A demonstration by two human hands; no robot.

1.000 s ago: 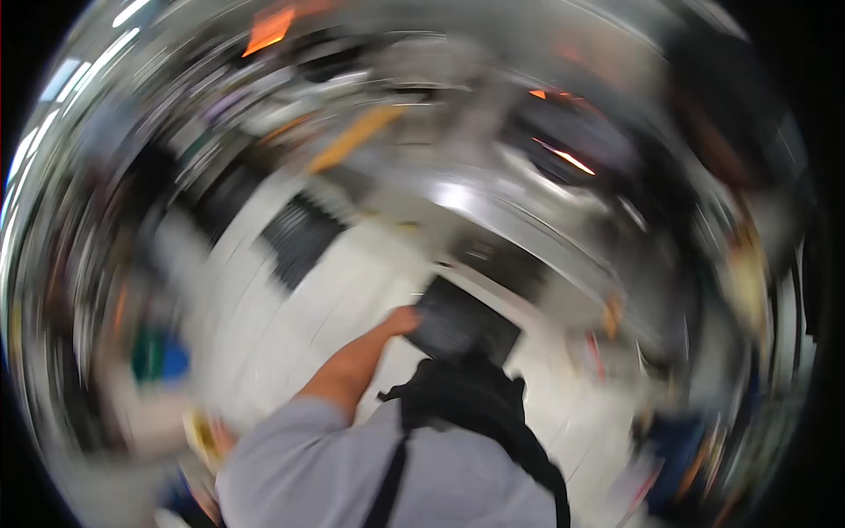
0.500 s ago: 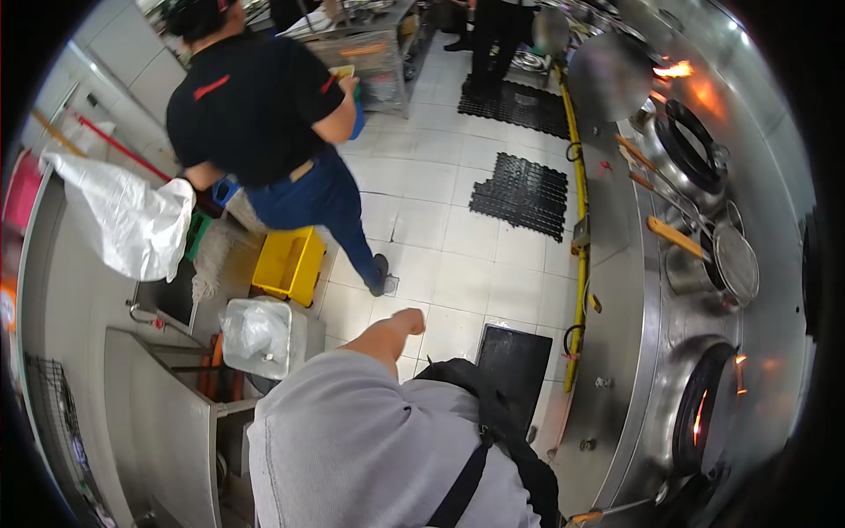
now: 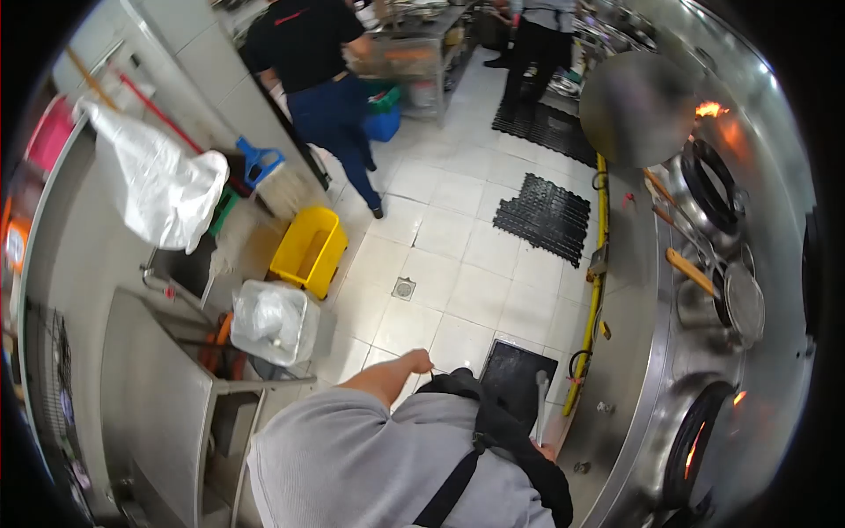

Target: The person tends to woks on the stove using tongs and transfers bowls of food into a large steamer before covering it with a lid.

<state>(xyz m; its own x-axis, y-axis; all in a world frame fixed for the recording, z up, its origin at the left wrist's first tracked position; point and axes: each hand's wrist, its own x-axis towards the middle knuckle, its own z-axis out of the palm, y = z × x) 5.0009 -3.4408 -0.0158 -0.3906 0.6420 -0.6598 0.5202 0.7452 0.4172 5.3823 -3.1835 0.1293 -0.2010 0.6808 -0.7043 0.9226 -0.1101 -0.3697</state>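
My left hand [image 3: 419,361] is held out in front of my grey shirt, above the tiled floor. Its fingers are curled, and whatever they may hold is too small to make out. Low on the right, beside the stove's front, part of my right hand [image 3: 547,452] shows past my dark apron [image 3: 528,466]. A long-handled metal utensil [image 3: 541,409] rises from it, over the black floor mat [image 3: 506,361]; its rounded end is blurred, so I cannot tell its exact kind.
On the right runs a steel stove with a flaming wok [image 3: 695,444], pots and a strainer [image 3: 744,304]. A lidless bin [image 3: 304,339], a yellow mop bucket [image 3: 308,251] and a steel table [image 3: 150,405] line the left. Ahead walks a person in black [image 3: 304,44]; another stands farther back.
The person in black has walked farther away. My view has shifted; my right hand and the metal utensil have come into sight. My left hand stays curled.
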